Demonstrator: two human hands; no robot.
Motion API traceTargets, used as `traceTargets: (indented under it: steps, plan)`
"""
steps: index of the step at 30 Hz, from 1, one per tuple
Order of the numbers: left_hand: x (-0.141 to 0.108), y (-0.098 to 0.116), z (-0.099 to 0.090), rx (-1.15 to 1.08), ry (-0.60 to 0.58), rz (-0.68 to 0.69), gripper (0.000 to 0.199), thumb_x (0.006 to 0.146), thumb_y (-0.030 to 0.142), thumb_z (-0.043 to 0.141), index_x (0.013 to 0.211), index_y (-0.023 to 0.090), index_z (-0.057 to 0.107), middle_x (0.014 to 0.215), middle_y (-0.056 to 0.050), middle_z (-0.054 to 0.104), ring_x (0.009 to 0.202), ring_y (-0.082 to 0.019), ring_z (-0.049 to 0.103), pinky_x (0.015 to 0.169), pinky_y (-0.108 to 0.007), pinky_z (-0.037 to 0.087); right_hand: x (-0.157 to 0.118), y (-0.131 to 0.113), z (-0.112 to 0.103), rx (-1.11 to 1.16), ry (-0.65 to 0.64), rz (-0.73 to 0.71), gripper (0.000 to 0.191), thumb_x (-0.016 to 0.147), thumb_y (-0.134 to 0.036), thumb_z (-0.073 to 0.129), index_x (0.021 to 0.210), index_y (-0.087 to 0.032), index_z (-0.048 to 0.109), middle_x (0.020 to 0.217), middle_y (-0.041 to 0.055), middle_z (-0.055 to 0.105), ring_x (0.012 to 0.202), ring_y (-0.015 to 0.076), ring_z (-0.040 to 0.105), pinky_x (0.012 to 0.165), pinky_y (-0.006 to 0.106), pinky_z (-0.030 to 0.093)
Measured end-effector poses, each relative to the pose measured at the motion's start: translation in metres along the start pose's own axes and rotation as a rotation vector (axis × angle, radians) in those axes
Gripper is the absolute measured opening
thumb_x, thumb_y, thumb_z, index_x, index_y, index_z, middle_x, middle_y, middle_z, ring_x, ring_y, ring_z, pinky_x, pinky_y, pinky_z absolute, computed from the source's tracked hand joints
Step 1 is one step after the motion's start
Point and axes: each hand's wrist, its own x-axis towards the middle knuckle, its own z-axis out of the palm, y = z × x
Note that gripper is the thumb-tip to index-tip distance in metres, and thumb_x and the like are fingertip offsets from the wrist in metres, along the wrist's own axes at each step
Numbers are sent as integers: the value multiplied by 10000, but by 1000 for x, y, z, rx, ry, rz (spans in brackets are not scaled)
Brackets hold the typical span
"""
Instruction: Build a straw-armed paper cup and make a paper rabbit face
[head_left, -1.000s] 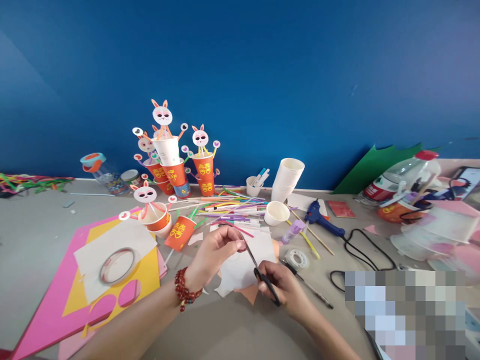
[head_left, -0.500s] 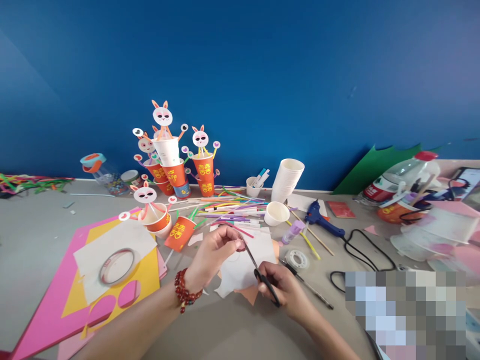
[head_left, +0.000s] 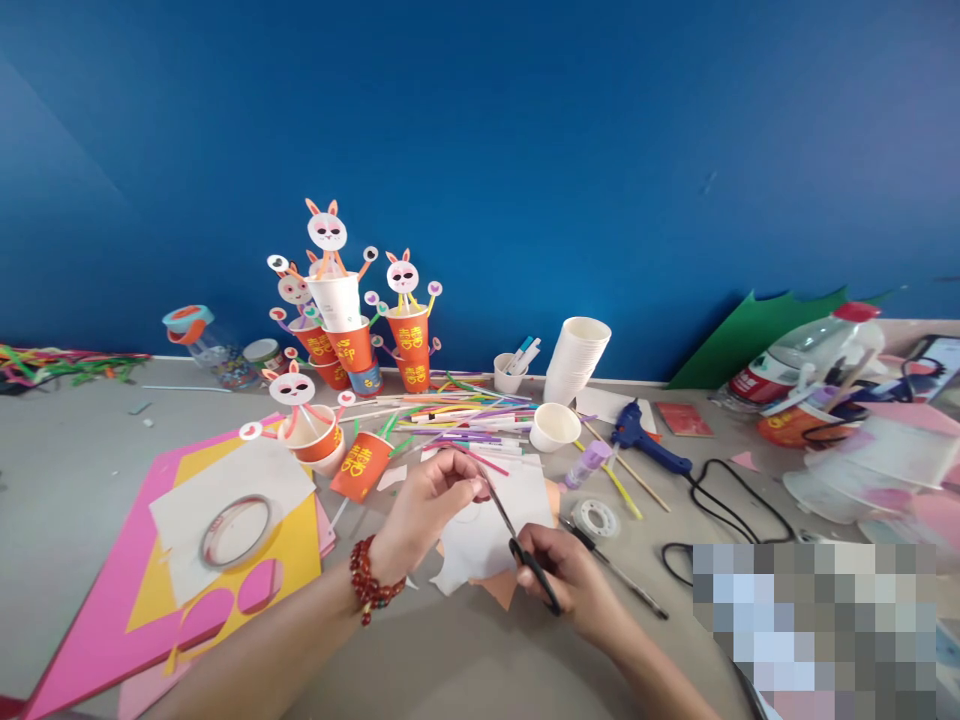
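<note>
My right hand [head_left: 562, 570] grips a pair of black-handled scissors [head_left: 536, 575], whose blades point up and left to the fingertips of my left hand [head_left: 442, 495]. Those left fingers are pinched together over something small and dark pinkish at the blades; its kind is too small to make out. Under both hands lies white paper [head_left: 517, 500] with a cut edge, and an orange paper scrap [head_left: 495, 588] pokes out below it. Left of my hands, a red paper cup [head_left: 362, 466] with green pipe cleaners leans over. A rabbit-faced cup figure [head_left: 294, 390] stands behind that.
Stacked rabbit cups [head_left: 349, 345] rise at the back left, white cups [head_left: 576, 358] at the back centre. A blue glue gun [head_left: 636, 435] with its cord, a glue stick [head_left: 587, 465] and a tape roll [head_left: 596, 518] lie right. Coloured sheets [head_left: 97, 600] and a tape ring [head_left: 236, 533] lie left.
Both hands and the scissors keep nearly the same pose. The whole view has shifted very slightly.
</note>
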Motion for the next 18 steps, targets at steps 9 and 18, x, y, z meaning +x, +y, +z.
traceTargets:
  steps: [9,18]
  plan:
    - [0,1,-1,15,13,-3,61,776,217,639,775,169,603,807,-29,660,769,-150,604,723,-274,477,0,0,1,-12,1,2,599,749,-750,599,650,-227,326,599,-69,290,556,105,248,498,246,180]
    - [0,2,0,-9,17,-9,97,760,236,673,766,167,605,795,-27,656,753,-150,600,723,-279,483,0,-1,0,-33,9,-8,606,747,-762,588,647,-226,324,594,-70,281,559,106,239,500,247,174]
